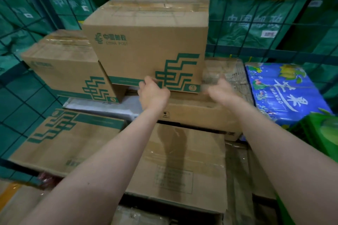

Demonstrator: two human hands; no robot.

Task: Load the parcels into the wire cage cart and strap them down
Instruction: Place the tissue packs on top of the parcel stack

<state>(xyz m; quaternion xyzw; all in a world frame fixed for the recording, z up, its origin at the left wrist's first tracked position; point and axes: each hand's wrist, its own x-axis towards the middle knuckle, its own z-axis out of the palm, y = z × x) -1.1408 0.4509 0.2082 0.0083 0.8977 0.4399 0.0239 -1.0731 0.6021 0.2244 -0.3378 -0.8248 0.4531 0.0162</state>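
The left hand (153, 92) is on the job: its fingers are curled tight against the lower front edge of the big carton (146, 42) and look hooked onto that rim. The right hand (220, 90) sits at the same carton's bottom right corner, but it is blurred, so whether it is gripping or just pressing flat cannot be told.

The big carton stands directly ahead of both hands, up on the stack inside the wire cage cart (256, 52). It is taped corrugated board and looks stiff and square. It is probably bulky rather than slippery, and its weight is anyone's guess. The sensible hold is both low corners, palms under the base, not the taped top flaps.

Just beyond the left hand, further to its left, a smaller carton (67, 71) touches the big one's side. Under both wrists lies a brown carton (197, 113) carrying the load. Out past the right hand sits a blue mango box (285, 93). No strap is in sight, so by the look of it this is stacking work, with tying down yet to come.
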